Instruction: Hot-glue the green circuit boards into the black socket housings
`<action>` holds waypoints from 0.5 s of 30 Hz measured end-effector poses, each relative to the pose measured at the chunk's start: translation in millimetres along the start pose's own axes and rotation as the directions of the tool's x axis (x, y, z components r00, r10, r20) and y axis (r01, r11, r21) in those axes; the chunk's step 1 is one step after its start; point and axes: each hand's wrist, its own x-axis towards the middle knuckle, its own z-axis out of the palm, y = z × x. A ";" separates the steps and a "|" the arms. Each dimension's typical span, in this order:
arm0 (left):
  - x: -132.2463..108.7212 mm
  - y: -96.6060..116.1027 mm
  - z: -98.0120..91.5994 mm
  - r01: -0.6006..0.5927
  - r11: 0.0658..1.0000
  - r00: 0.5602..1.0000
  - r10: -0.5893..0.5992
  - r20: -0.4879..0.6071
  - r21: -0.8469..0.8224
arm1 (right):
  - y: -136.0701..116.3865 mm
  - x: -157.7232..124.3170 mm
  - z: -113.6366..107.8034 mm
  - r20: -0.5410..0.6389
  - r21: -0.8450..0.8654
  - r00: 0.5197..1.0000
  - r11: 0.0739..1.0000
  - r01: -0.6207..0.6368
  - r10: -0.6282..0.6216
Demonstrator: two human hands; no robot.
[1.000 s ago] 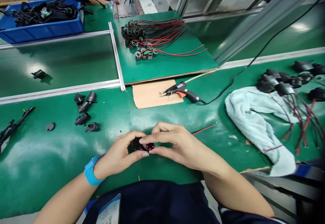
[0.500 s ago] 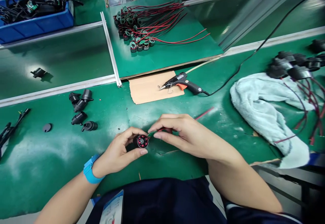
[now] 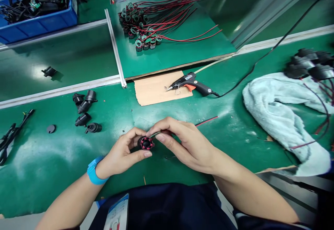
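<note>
Over green benchtop (image 3: 52, 177), grasping black cylinder (image 3: 146, 143) (probably light, rigid, fragile-wired; best held around its outside) in left hand (image 3: 123, 156), pinching wires (image 3: 207, 120) with right hand (image 3: 190, 143).

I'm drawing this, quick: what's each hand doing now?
Left hand: closed, holding the round black part.
Right hand: closed, holding the thin green piece.

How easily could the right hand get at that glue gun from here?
Probably yes: the glue gun lies just beyond the right hand, with nothing tall between them. The hand's fingers seem busy with wire at the round black part, though, so they would likely need freeing first.
</note>
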 end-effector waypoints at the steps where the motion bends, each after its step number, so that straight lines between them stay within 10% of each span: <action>1: -0.2 0.2 0.3 0.009 1.000 1.000 -0.009 -0.002 -0.015 | -0.2 -0.4 0.3 -0.003 0.012 1.000 1.000 -0.024 0.024; 9: -1.2 -0.6 -0.1 0.081 0.984 0.995 -0.070 0.077 -0.161 | 4.3 1.8 5.3 0.118 0.248 0.982 0.953 -0.176 0.150; 15: 0.8 2.8 -5.9 -0.016 0.998 0.999 0.014 0.042 0.067 | 7.8 4.0 0.0 0.006 0.094 0.992 0.987 -0.128 0.128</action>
